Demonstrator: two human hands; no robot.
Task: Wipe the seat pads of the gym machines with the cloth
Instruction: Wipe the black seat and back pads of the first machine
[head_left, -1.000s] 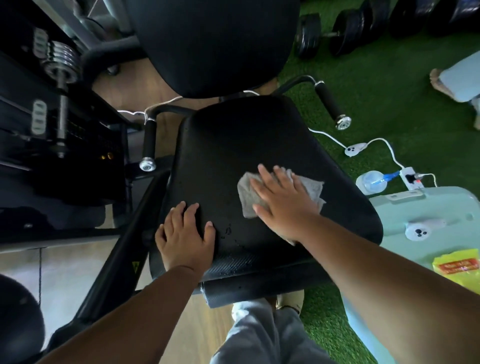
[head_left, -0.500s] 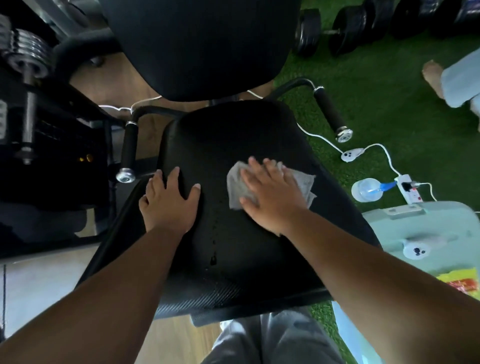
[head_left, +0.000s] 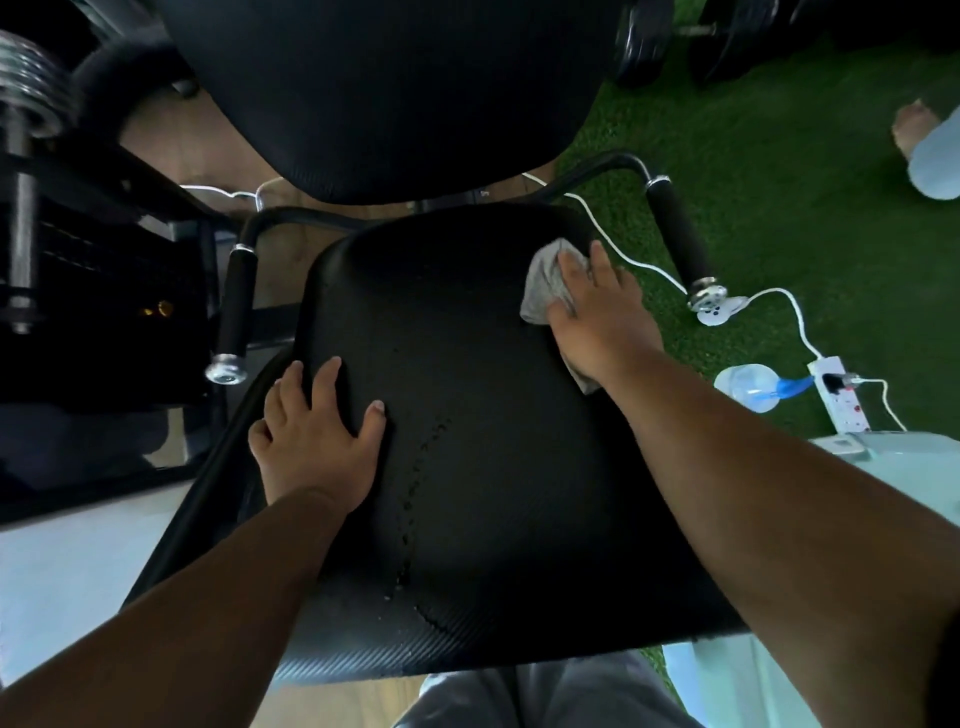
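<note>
Head view: right hand (head_left: 597, 317) pressing cloth (head_left: 545, 280) flat-fingered at far right of seat pad (head_left: 467, 467), left hand (head_left: 317, 441) bracing near left, fingers spread; probably worth sweeping droplets (head_left: 415, 488) mid-pad next

The right hand (head_left: 597, 312) has swept the cloth (head_left: 545, 280) outward — to the seat pad's (head_left: 467, 467) far right edge.

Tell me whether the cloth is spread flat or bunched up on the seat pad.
Bunched. The grey cloth is crumpled under the right hand at the far right edge of the seat pad, with folds showing at the fingertips and below the wrist.
</note>
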